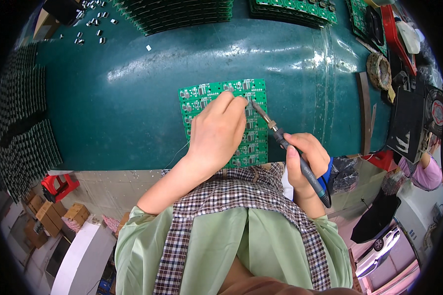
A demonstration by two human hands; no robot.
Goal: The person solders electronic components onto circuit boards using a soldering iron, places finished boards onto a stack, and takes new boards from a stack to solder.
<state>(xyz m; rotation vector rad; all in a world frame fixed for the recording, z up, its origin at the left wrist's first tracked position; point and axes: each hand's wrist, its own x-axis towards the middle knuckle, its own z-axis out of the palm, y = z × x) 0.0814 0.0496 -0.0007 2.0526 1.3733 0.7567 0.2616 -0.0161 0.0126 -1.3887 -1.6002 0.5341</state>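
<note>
A green panel of small circuit boards [255,149] lies flat on the teal work mat, right in front of me. My left hand [216,130] is over the panel's upper middle, fingers pinched close to the iron's tip. From beside that wrist a thin solder wire [181,149] trails off; the end in the fingers is hidden. My right hand [307,160] grips a soldering iron [280,136] by its dark handle, like a pen. The iron slants up and left, its tip at the panel beside my left fingertips. Whether the tip touches a joint cannot be made out.
Stacked circuit boards [182,14] stand at the far edge, with another stack [298,12] to their right and tall stacks [22,98] at left. Small metal parts [99,33] lie scattered far left. On the right are a tape roll [378,70] and a black fan [435,109].
</note>
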